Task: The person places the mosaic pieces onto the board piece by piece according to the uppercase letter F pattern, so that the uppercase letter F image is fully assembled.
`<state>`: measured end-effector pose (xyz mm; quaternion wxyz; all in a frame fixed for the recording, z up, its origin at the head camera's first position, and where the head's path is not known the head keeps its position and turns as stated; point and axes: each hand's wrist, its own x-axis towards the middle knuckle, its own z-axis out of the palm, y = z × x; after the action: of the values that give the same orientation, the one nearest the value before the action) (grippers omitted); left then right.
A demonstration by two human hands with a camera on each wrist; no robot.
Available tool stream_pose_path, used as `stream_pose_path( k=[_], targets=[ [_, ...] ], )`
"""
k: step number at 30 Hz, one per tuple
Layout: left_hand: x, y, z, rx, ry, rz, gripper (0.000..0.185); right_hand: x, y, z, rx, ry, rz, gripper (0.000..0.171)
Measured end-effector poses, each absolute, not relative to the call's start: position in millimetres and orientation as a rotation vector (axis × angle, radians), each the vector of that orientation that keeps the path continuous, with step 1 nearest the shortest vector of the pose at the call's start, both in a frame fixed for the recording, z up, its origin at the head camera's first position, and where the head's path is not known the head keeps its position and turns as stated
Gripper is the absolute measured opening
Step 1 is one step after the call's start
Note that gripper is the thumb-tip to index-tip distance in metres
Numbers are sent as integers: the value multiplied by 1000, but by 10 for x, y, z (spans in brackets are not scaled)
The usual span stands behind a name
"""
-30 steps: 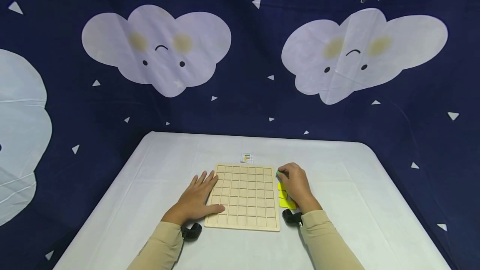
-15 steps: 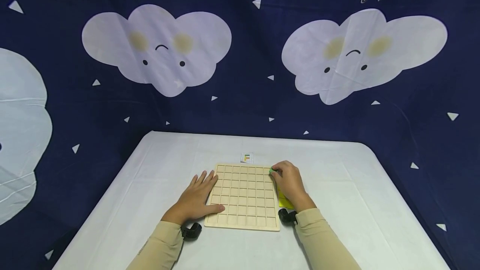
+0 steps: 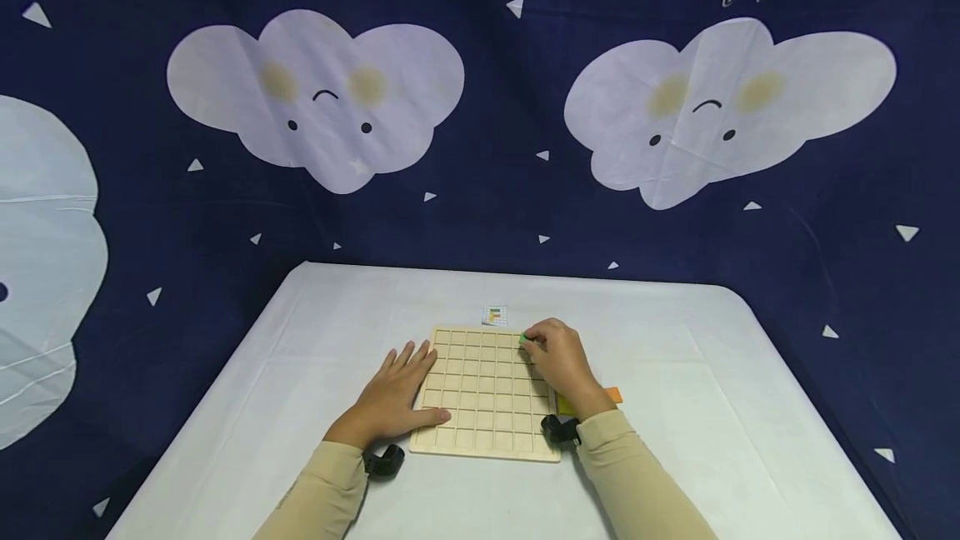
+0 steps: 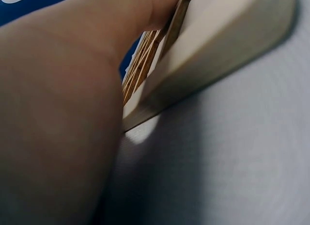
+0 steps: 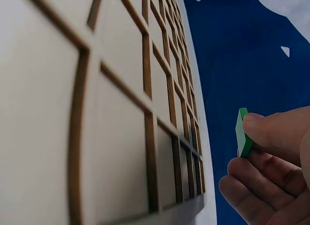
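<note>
A pale wooden grid board (image 3: 487, 394) lies on the white table (image 3: 675, 407). My left hand (image 3: 397, 394) rests flat with straight fingers against the board's left edge, thumb along its near left corner. My right hand (image 3: 551, 352) hovers over the board's far right squares and pinches a small green tile (image 3: 522, 339) between thumb and fingers. The right wrist view shows the green tile (image 5: 243, 133) held on edge just off the grid board (image 5: 121, 113). In the left wrist view only my forearm and the board's edge (image 4: 203, 74) show.
A yellow piece (image 3: 564, 405) and an orange piece (image 3: 613, 394) lie right of the board, partly hidden by my right wrist. A small printed pattern card (image 3: 494, 315) sits behind the board. A dark cloud-print cloth (image 3: 480, 107) hangs behind the table.
My right hand has carried the green tile leftward from beside the board to over its far right squares, uncovering an orange piece. The left hand has stayed put.
</note>
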<state>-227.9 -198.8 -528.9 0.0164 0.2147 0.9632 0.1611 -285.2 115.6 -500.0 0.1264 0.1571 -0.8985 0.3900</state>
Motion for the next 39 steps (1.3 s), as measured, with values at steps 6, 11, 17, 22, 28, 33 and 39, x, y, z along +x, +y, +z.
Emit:
stream_pose_path(
  k=[6,11,17,22,28,33,39],
  targets=[
    [-2278,-2003,-5280,668,2996,494,113,-2857,1016,-4990,515,-2605,1180,9],
    [-2293,-2003,-5294,670,3002,491,113,-2871,890,-4976,575,-2628,1161,9],
    [-2293,-1990,-5315,657,3004,486,113,-2870,772,-5002,621,-2669,1143,10],
    [-2284,-1988,-5298,663,3007,508,112,-2868,712,-5037,659,-2700,1131,10],
    [-2276,-1994,-5278,680,3001,482,112,-2872,650,-5048,714,-2727,1134,9],
    [-2266,-2003,-5270,708,3001,504,111,-2894,565,-5033,776,-2745,1104,8],
    [-2265,-1993,-5270,699,2999,494,111,-2941,475,-5020,780,-2789,1041,9]
  ],
)
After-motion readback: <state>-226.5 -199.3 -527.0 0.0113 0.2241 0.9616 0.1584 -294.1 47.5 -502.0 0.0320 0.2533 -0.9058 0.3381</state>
